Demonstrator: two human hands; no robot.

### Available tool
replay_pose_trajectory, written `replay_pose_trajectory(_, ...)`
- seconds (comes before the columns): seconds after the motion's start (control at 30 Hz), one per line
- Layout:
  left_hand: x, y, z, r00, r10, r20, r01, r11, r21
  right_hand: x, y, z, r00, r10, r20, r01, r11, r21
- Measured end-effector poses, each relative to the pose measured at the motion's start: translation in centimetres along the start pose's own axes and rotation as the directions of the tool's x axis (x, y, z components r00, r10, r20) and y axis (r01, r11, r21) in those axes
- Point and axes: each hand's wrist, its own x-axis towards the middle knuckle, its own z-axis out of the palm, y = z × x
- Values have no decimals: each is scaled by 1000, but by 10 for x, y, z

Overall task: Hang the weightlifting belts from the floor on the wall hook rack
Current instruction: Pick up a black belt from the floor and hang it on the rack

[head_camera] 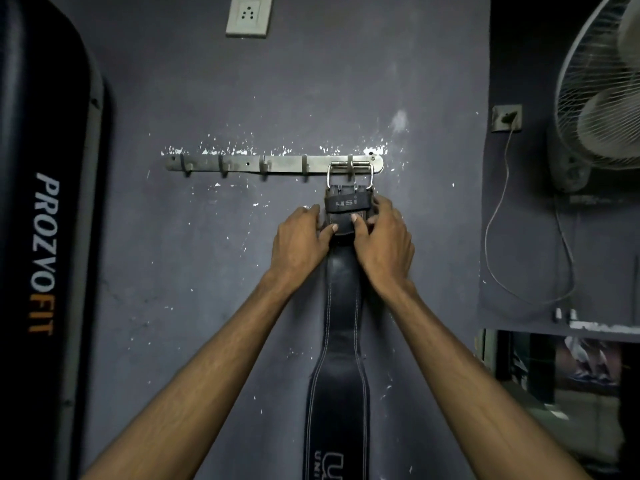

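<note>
A black leather weightlifting belt (341,341) hangs down the grey wall, its silver buckle (349,174) looped over the rightmost hook of the metal hook rack (242,164). My left hand (299,239) grips the belt's left edge just under the buckle, thumb on the front. On the right edge my right hand (384,240) holds the same upper part, fingers wrapped around the strap. The other hooks on the rack are bare. The belt's lower end runs out of the bottom of the frame.
A black padded bench (38,237) marked PROZVOFIT stands upright at the left. A white wall socket (248,15) sits above the rack. At the right a wall fan (602,98) and its dangling cord (498,220) hang beside a darker recess.
</note>
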Motion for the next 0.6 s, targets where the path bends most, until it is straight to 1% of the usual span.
replay_pose_trajectory(0.07,-25,-14,-5,1000,11,-4,-11,999,-53,-20,1,0,1000,-2,-18,2,1000,13)
replay_pose_trajectory(0.13,-55,-28,-12,999,33,23,-31,996,-80,-49,1,1,1000,0,-23,1,999,32)
replay_pose_trajectory(0.27,-129,-61,-27,990,40,132,-25,993,-113,-128,3,10,998,63,13,-64,994,89)
replay_pose_trajectory(0.37,-199,-89,-36,970,3,243,35,988,-152,-204,5,24,989,130,75,-136,987,83)
replay_pose_trajectory(0.43,-254,-109,-38,942,-34,334,96,980,-172,-265,9,34,977,169,132,-180,980,79)
replay_pose_trajectory(0.5,-314,-129,-37,897,-89,432,180,968,-175,-332,18,43,950,232,208,-249,967,56)
replay_pose_trajectory(0.6,-410,-156,-31,805,-189,563,316,939,-137,-438,40,48,868,344,358,-362,932,-18)
